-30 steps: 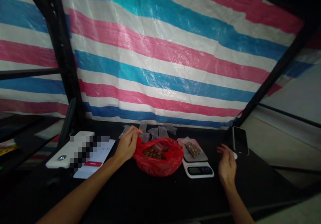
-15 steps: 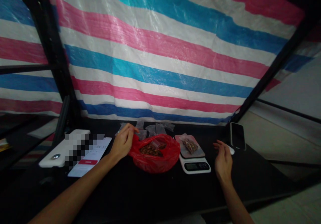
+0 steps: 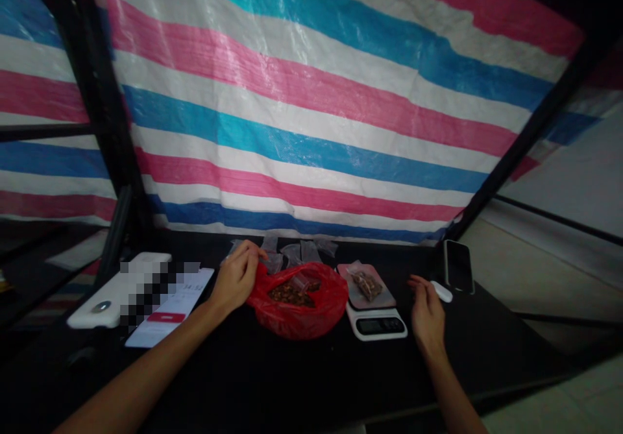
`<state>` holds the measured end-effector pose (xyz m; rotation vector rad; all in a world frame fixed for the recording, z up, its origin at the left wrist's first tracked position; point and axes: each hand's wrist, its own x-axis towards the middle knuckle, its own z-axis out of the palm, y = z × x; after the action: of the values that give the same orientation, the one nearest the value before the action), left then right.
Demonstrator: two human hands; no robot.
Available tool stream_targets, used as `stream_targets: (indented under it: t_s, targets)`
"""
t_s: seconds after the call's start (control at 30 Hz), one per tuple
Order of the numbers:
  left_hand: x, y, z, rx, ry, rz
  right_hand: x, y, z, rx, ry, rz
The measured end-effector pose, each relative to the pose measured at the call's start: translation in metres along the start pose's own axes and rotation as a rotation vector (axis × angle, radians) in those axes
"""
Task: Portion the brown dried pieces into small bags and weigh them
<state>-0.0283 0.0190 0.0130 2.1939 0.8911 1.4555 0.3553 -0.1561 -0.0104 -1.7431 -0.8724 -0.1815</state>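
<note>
My left hand [image 3: 236, 277] hovers at the upper left rim of a red plastic bag [image 3: 311, 317], its fingertips pinched together. I cannot tell whether they grip anything. Inside the bag lie brown pieces [image 3: 291, 294] and a small clear zip bag [image 3: 302, 283]. My right hand [image 3: 428, 311] is open, beside a small white oval object [image 3: 441, 291]. Left of that hand stands a white digital scale [image 3: 376, 325] with a pink tray [image 3: 346, 283] on top. A clear bag of brown pieces [image 3: 367, 285] rests on the tray.
Several small clear bags [image 3: 296, 251] lie along the back of the black table [image 3: 292, 382]. To the left are a white phone-like device [image 3: 97, 307], partly pixelated, and a paper slip [image 3: 168, 330]. A black phone [image 3: 458, 266] lies at back right. A striped tarp [image 3: 292, 129] hangs behind.
The whole view has shifted slightly left across the frames. My right hand has come closer to the white oval object, and my left hand stays pinched at the bag's rim.
</note>
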Motion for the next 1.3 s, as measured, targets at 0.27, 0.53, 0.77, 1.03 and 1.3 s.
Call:
stream_targets:
  t_s: [0.27, 0.53, 0.77, 1.03, 1.3]
  targets:
    - [-0.001, 0.003, 0.001, -0.010, -0.013, -0.018, 0.007, -0.060, 0.032, -0.135, -0.318, -0.283]
    - [-0.003, 0.008, 0.000, -0.032, 0.004, -0.005, 0.016, -0.090, 0.066, -0.125, -0.417, -0.269]
    - [-0.006, 0.011, 0.009, -0.210, -0.018, -0.097, 0.004, -0.158, 0.118, 0.264, -0.502, -0.296]
    - [0.002, 0.002, 0.018, -0.504, 0.008, -0.349, -0.048, -0.197, 0.158, 0.569, -0.796, -0.388]
    - [0.001, 0.007, 0.017, -0.418, 0.029, -0.315, -0.060, -0.184, 0.163, 0.521, -0.683, -0.235]
